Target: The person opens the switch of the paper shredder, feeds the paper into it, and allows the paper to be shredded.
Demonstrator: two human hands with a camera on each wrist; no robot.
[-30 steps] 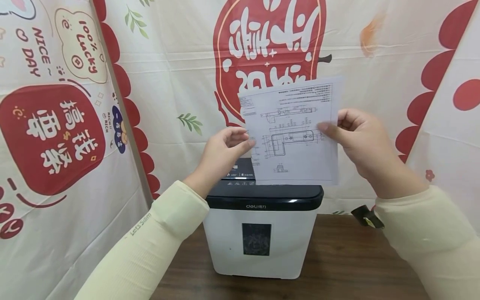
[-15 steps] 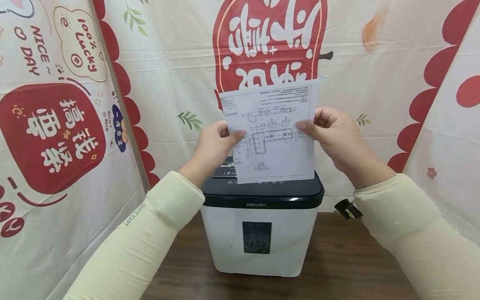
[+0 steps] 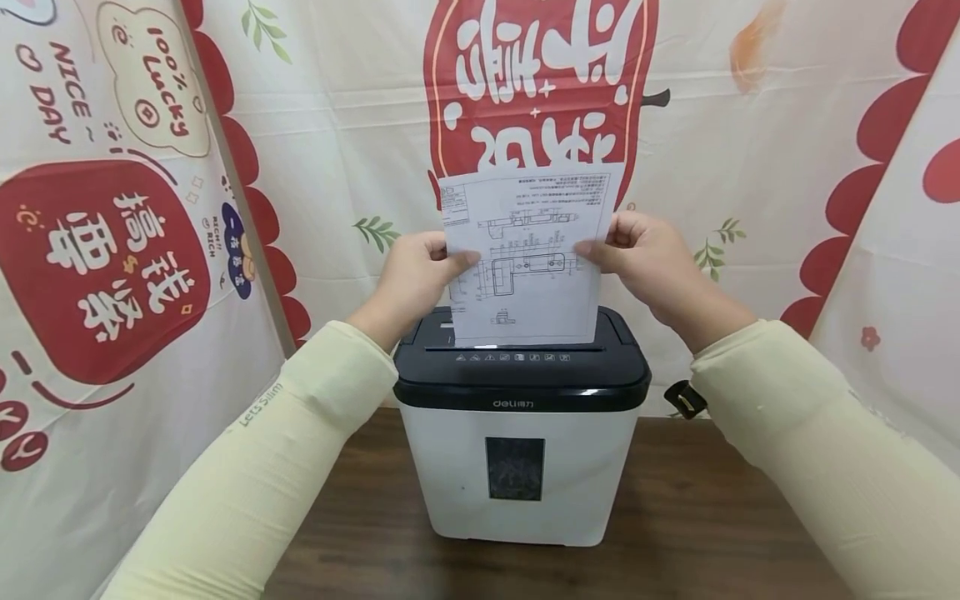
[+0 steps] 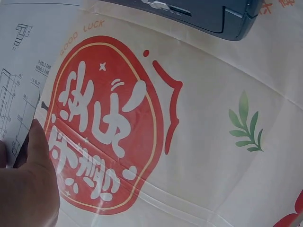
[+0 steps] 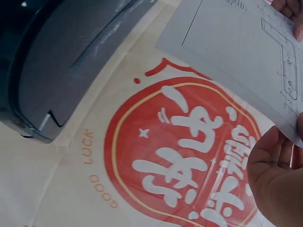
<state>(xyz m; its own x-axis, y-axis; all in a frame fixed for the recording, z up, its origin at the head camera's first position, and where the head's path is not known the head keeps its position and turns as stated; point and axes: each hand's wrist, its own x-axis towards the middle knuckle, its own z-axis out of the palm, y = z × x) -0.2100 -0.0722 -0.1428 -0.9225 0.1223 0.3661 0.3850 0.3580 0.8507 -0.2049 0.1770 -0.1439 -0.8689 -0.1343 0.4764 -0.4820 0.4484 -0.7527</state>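
A sheet of paper [image 3: 528,283] printed with a technical drawing is held upright between both hands. My left hand [image 3: 412,279] pinches its left edge, thumb in front. At the right edge my right hand [image 3: 660,271] pinches it the same way. Below stands a white paper shredder [image 3: 450,475] with a black top [image 3: 517,379]. In the head view the sheet's lower edge lines up with the feed slot [image 3: 438,349]; the right wrist view shows a gap between the sheet [image 5: 227,61] and the shredder top [image 5: 57,56]. The left wrist view catches only part of the sheet [image 4: 28,56].
The shredder stands on a dark wooden table [image 3: 360,508]. A printed cloth [image 3: 322,142] hangs behind it, and another patterned cloth [image 3: 247,400] hangs at the left. A black strap or clip [image 3: 685,400] shows by the right sleeve [image 3: 787,417].
Both hands have brought the sheet left and lower, over the shredder's slot. The left hand, loose at the sheet's edge a second ago, now pinches it. The shredder stays put.
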